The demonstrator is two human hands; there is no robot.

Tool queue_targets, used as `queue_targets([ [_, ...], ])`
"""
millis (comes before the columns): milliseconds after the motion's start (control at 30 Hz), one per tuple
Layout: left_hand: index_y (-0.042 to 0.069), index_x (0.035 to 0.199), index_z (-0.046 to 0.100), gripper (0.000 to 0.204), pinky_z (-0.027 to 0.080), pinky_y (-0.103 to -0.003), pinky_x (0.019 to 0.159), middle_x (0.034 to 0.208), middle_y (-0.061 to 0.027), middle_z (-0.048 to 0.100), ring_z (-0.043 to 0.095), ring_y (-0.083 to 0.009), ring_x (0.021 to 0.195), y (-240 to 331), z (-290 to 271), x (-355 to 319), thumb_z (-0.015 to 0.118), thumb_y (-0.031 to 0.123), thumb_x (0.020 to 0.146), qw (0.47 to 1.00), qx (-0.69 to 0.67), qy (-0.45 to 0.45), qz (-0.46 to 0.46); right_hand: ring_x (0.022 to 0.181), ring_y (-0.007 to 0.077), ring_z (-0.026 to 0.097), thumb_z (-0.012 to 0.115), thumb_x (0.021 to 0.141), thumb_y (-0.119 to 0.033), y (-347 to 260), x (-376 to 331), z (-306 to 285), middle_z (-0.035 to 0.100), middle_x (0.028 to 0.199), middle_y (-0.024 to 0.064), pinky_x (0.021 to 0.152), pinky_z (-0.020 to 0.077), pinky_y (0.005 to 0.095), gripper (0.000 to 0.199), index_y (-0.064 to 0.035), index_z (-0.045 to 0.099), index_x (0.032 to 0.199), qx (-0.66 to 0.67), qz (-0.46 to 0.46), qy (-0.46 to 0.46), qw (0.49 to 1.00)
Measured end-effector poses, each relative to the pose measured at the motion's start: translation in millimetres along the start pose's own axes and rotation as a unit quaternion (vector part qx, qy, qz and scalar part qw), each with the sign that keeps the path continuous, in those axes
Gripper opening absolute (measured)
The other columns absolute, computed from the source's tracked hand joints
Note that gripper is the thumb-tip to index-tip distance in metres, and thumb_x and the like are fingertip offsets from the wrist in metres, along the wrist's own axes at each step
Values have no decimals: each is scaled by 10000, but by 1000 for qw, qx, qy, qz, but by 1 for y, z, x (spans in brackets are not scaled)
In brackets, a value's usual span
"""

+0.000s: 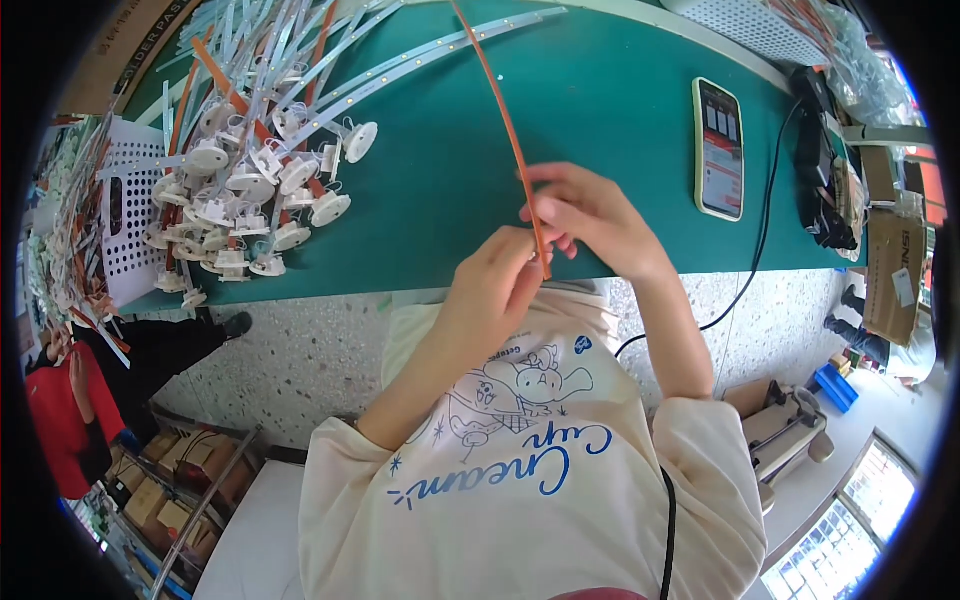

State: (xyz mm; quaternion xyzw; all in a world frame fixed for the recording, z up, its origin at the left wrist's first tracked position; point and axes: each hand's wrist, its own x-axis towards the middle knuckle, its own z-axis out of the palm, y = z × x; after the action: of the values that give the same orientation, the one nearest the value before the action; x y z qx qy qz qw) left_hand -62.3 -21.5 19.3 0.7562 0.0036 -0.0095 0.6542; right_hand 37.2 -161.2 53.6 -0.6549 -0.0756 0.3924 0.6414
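A long, thin orange strip (505, 118) runs from the far edge of the bench down to my hands. Close to its near end, my left hand (492, 278) is closed, with thumb and fingers pinching it. My right hand (596, 220) has its fingers curled around the strip a little higher up, thumb and forefinger against it. What sits at the pinched end is mostly hidden by my fingers. To the left lies a heap of white round-based connector pieces (250, 182) with strips attached. Clear LED strips (420, 62) fan out from that heap.
A phone (719, 150) lies on the green bench (620, 110) at right, beside a black cable (768, 205). White perforated baskets stand at the left (135, 240) and far right (745, 28). Black devices (822, 170) sit on the right edge. A person in red (65, 430) is at left.
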Motion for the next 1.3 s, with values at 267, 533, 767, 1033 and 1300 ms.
queue_targets([
  [267, 83, 1127, 558, 366, 426, -396, 811, 1028, -93, 561, 475, -317, 969, -1, -12, 10, 622, 50, 768, 963, 222, 57, 143, 652, 76, 497, 571, 866, -91, -9, 10, -6, 587, 842, 47, 582, 394, 194, 124, 16, 581, 927, -67, -65, -45, 995],
  [533, 107, 1082, 579, 368, 412, -375, 821, 1037, -52, 556, 504, -259, 962, -11, -18, 12, 681, 112, 728, 957, 244, 81, 134, 744, 122, 570, 477, 933, -116, -10, -12, -10, 602, 968, 131, 684, 476, 245, 197, 38, 531, 1044, -109, -163, 69, 978],
  [767, 139, 1096, 569, 439, 349, -344, 736, 940, -6, 546, 496, -188, 828, -10, -7, 23, 720, 210, 689, 929, 327, 101, 142, 809, 158, 612, 461, 941, -112, 8, -23, -9, 607, 1003, 142, 746, 501, 272, 212, 57, 549, 1035, -90, -217, 141, 962],
  [1033, 156, 995, 579, 417, 334, -344, 713, 808, 10, 519, 488, -175, 801, -5, -8, 24, 751, 245, 626, 933, 327, 89, 123, 816, 199, 631, 435, 954, -158, 10, -29, -2, 577, 1050, 203, 742, 513, 298, 271, 87, 546, 989, -131, -192, 201, 952],
  [1300, 158, 912, 562, 370, 315, -351, 717, 768, 25, 507, 478, -168, 786, -5, -7, 28, 759, 232, 608, 929, 338, 75, 132, 734, 162, 647, 556, 889, -77, 9, -29, 4, 628, 925, 150, 684, 537, 251, 153, 63, 540, 951, -187, -174, 225, 940],
])
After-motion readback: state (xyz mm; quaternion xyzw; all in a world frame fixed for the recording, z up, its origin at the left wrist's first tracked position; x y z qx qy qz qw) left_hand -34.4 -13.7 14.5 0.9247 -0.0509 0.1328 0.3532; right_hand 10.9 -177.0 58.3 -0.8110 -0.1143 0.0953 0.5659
